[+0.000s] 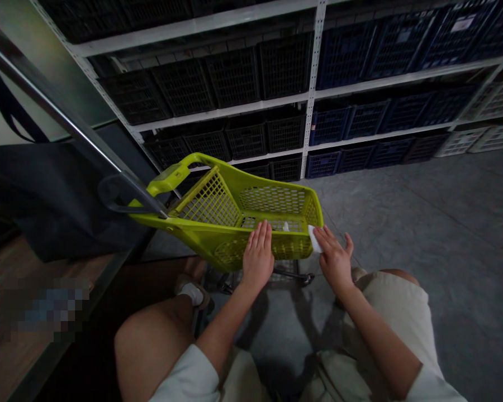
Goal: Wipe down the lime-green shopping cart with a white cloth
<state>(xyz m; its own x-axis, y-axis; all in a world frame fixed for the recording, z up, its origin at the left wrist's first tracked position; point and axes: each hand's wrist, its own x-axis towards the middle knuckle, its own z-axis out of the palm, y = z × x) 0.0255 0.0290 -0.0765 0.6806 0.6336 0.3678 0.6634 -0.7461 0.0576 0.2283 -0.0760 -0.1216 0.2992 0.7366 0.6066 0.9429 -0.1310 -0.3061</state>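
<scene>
A small yellow-green shopping cart (218,220) with perforated plastic sides stands in front of my knees. My left hand (259,254) lies with fingers stretched out against the top of its near side. At the basket's right end, my right hand (334,258) presses a white cloth or tissue (316,239) to the near corner. The thumb or a finger of that hand sticks out to the side. A small white scrap (285,226) shows inside the basket, near the bottom. Part of the near side is hidden behind my left hand.
White metal shelving (310,111) with rows of black crates (235,75) and blue crates (347,53) stands behind the cart. A metal pole (67,120) slants down to the cart's handle end. A wooden bench (88,273) is at left; grey floor (456,223) extends right.
</scene>
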